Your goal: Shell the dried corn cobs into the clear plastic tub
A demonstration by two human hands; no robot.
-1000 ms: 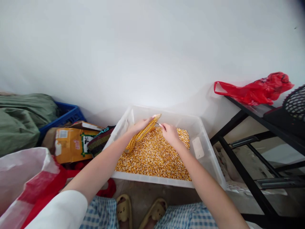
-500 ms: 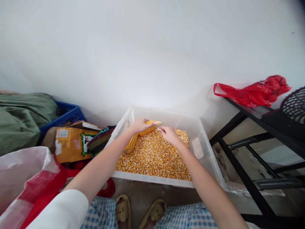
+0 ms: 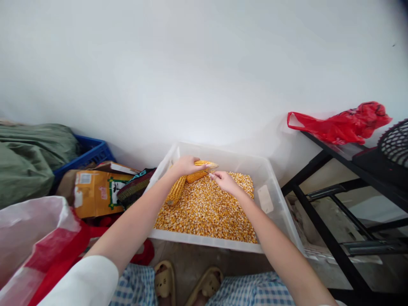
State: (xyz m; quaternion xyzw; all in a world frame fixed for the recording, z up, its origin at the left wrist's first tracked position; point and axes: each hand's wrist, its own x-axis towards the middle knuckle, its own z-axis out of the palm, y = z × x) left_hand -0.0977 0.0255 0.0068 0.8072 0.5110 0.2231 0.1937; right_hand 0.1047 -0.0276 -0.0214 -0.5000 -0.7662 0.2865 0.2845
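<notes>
My left hand (image 3: 186,165) is closed round an ear of corn (image 3: 206,164), whose pale, pointed end sticks out to the right. Close to that tip, my right hand (image 3: 225,181) has its fingers pinched together; something thin and small seems to be at the fingertips, too small to name. Beneath the hands, more yellow ears of corn (image 3: 176,192) lie on a thick layer of loose corn kernels (image 3: 208,212). The kernels fill the bottom of a translucent plastic bin (image 3: 204,240), and both forearms reach in over its near side.
Left of the bin are an orange cardboard box (image 3: 95,193), a dark mesh bag (image 3: 135,187), a blue crate (image 3: 92,153) with green cloth and a red-and-white bag (image 3: 47,246). On the right, a black metal frame (image 3: 321,225) carries a red plastic bag (image 3: 344,125). A white wall rises behind.
My right hand has shifted very slightly left and down beside the corn tip, fingers still pinched. My left hand keeps its hold on the ear of corn.
</notes>
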